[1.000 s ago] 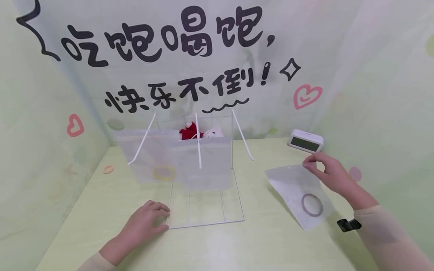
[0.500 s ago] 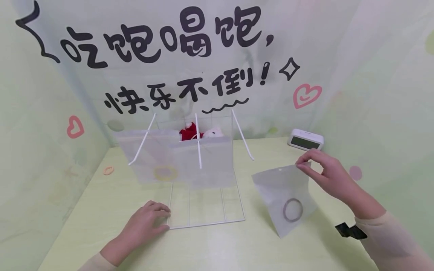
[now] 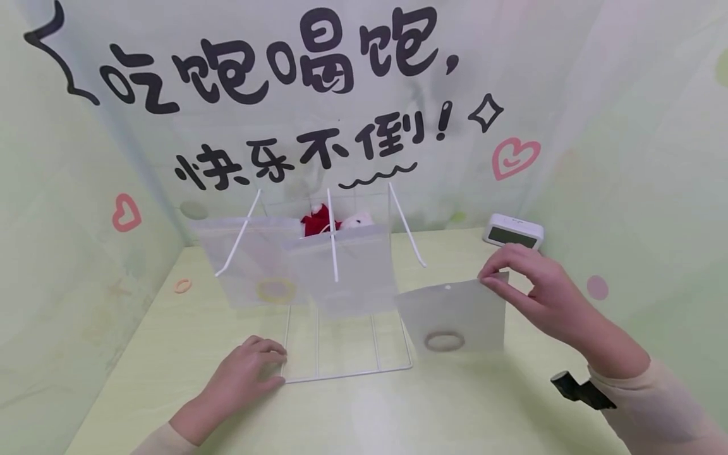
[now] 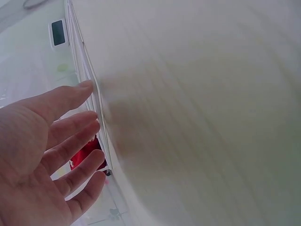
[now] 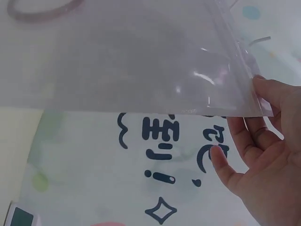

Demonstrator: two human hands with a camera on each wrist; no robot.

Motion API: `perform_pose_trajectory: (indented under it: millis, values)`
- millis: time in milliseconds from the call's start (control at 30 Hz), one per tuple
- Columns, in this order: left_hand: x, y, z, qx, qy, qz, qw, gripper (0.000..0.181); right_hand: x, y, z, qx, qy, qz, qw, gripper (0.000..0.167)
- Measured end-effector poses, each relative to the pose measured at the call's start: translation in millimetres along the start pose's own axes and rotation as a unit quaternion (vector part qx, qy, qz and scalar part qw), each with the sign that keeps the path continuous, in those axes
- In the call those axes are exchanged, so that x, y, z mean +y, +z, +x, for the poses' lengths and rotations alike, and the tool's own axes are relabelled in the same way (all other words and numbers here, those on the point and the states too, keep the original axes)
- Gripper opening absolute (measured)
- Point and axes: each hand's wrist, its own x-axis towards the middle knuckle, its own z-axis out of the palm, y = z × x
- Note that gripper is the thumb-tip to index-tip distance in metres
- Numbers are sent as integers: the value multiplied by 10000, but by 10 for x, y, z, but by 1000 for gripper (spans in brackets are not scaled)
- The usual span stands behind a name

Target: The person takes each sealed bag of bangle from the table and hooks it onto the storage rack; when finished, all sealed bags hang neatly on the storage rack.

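Note:
My right hand [image 3: 537,291] pinches the top right corner of a translucent zip bag [image 3: 466,316] between thumb and fingers. A brownish ring [image 3: 445,341] shows inside that bag, and a small hole sits in its top strip. The bag hangs right of a white wire rack [image 3: 347,379] with three prongs. Two similar bags hang there: a left bag [image 3: 250,253] with a yellow ring [image 3: 277,290], and a middle bag [image 3: 347,272]. My left hand [image 3: 241,373] rests at the base's left front corner; its thumb and fingertips touch the wire [image 4: 98,96], loosely bent. No bag is on the right prong [image 3: 406,224].
A white digital clock [image 3: 514,232] stands at the back right. Behind the rack sits a red and white plush toy [image 3: 318,221]. An orange ring [image 3: 182,286] lies on the table's left side. Printed cloth walls enclose the table [image 3: 364,423].
My right hand has carried the zip bag leftward toward the rack, and the bag has swung so its lower end faces differently. The left hand has stayed in place.

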Motion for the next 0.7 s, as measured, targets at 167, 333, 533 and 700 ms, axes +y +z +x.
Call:
perform_pose_trajectory:
  millis: [167,333,533,700]
  values:
    - [-5,1,0,-60,-49,9,10000,31,-106,39,151,-7,-391,211,9990,1]
    - [-5,-4,-1,-71,-51,13,10000,32,-202,48,314,134,-574,204,9981,11]
    - [5,-15,5,-53,9,47,10000,32,-340,50,498,439,-861,261,9950,33]
    - [10,-26,8,-57,13,90,9999,31,-394,41,572,577,-886,289,9940,36]
